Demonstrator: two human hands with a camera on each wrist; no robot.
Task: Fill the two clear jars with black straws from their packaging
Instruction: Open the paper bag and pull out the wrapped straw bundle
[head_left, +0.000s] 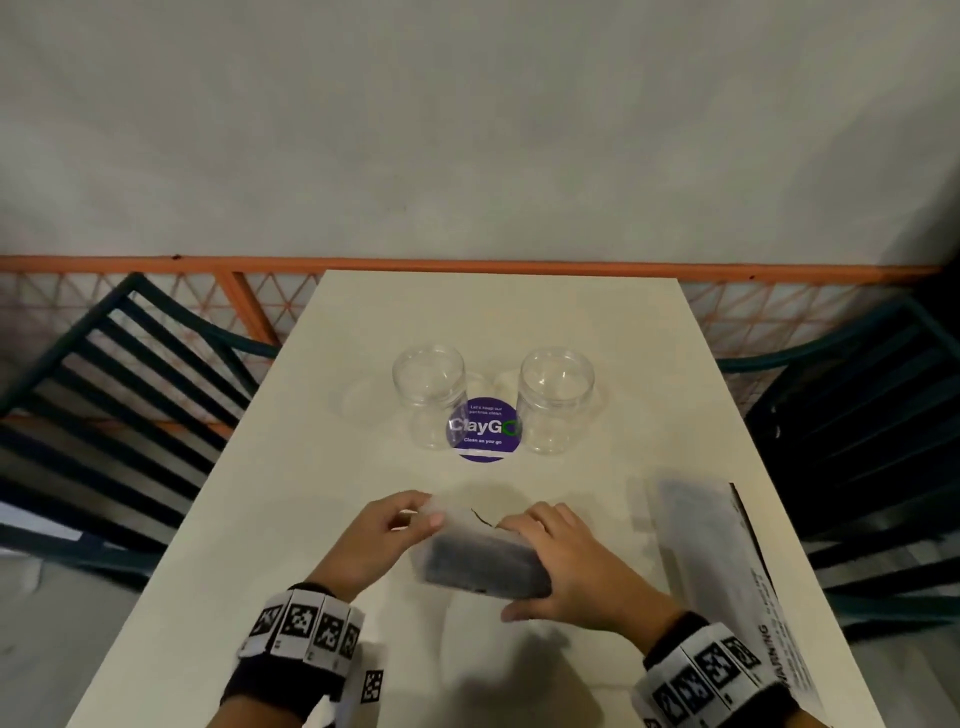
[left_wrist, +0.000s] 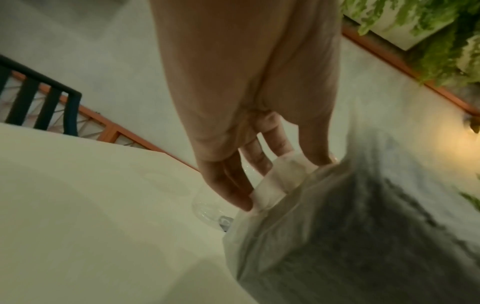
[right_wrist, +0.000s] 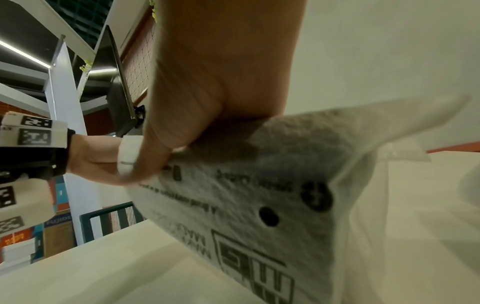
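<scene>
Both hands hold a frosted plastic packet of black straws (head_left: 485, 564) above the near middle of the pale surface (head_left: 322, 467). The right hand (head_left: 574, 558) wraps around the packet's right end, fingers curled over the top and thumb underneath. The left hand (head_left: 387, 530) pinches the loose plastic flap at the packet's far left corner between fingertips and thumb. Beyond them, two empty clear plastic jars (head_left: 430, 395) (head_left: 555, 397) stand upright and apart, on either side of a round purple sticker (head_left: 484, 431). A second frosted packet of straws (head_left: 719, 566) lies on the surface to the right.
</scene>
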